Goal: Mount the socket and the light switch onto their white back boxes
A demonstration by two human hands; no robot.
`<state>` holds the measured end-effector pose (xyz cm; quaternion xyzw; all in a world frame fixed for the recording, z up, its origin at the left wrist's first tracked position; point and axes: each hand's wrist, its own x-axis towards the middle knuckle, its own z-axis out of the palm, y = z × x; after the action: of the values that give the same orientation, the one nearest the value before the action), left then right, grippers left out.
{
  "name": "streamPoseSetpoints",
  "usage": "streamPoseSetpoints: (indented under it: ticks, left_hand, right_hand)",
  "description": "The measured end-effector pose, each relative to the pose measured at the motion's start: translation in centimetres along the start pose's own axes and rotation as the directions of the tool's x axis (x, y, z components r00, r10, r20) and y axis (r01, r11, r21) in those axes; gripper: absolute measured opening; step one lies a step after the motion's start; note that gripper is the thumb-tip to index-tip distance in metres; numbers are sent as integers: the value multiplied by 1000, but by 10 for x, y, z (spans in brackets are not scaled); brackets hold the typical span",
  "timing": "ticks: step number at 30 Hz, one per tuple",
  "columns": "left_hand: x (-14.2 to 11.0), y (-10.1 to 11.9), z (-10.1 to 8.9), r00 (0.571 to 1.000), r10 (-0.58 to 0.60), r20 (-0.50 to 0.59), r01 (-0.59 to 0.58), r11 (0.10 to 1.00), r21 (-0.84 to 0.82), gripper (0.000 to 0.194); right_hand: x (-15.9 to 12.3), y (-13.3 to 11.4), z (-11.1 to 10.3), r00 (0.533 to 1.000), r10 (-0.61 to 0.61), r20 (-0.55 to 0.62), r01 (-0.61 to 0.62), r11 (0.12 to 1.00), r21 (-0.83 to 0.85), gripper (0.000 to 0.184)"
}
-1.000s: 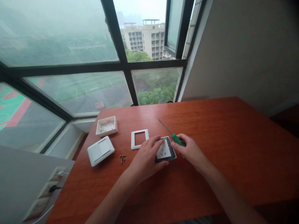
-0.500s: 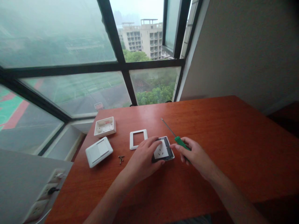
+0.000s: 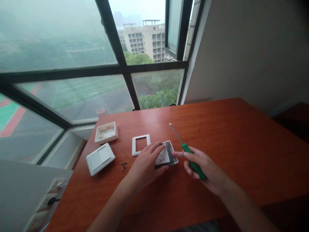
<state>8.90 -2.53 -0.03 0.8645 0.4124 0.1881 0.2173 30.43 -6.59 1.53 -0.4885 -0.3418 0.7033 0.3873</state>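
My left hand (image 3: 147,162) grips a wall socket (image 3: 163,157) with a white face and dark grey frame, fingers over its far edge and thumb at the near side. The socket lies over a white mounting box (image 3: 176,161), whose right wall shows beyond the grey frame. In my right hand (image 3: 205,162) is a screwdriver (image 3: 185,147) with a green handle, its metal shaft pointing up and away to the left. The right index finger reaches out to the right edge of the socket and box. Left of the hands lies a white cover frame (image 3: 134,151).
Several screws (image 3: 123,166) lie on the brown table (image 3: 229,135). Farther left are a white switch panel (image 3: 100,158) and an open white mounting box (image 3: 106,132). Windows rise behind the table. Wall sockets with a black plug (image 3: 51,201) are at lower left.
The socket has shifted left within the box, exposing the box's right side. My right index finger has stretched toward that gap, and the screwdriver has swung slightly. The view has turned slightly right.
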Motion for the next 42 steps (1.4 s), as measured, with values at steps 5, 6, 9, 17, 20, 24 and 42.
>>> streamPoseSetpoints:
  ticks: [5, 6, 9, 17, 20, 24, 42]
  left_hand:
    - [1, -2, 0, 999, -16, -40, 13, 997, -70, 67]
    - [1, -2, 0, 999, -24, -43, 21, 996, -86, 68]
    - [1, -5, 1, 998, -41, -42, 34, 989, -141, 67]
    - [1, -4, -2, 998, -55, -35, 48, 981, -190, 63]
    - [2, -4, -2, 997, -68, -42, 59, 982, -178, 62]
    - [1, -7, 0, 996, -73, -53, 65, 988, -140, 64]
    - [5, -9, 1, 996, -52, -78, 48, 997, -55, 60]
  right_hand:
    - [2, 6, -2, 999, -34, 4, 34, 999, -2, 33]
    - [3, 7, -2, 999, -45, -5, 45, 999, -8, 33]
    - [5, 9, -4, 996, -70, -46, 68, 997, -36, 31]
    - [4, 11, -3, 991, -117, -57, 111, 988, -103, 31]
    - [4, 10, -2, 992, -114, -57, 105, 984, -143, 33]
    - [3, 9, -3, 990, -120, -79, 104, 977, -188, 32]
    - [-13, -10, -20, 858, -504, -105, 335, 702, -629, 31]
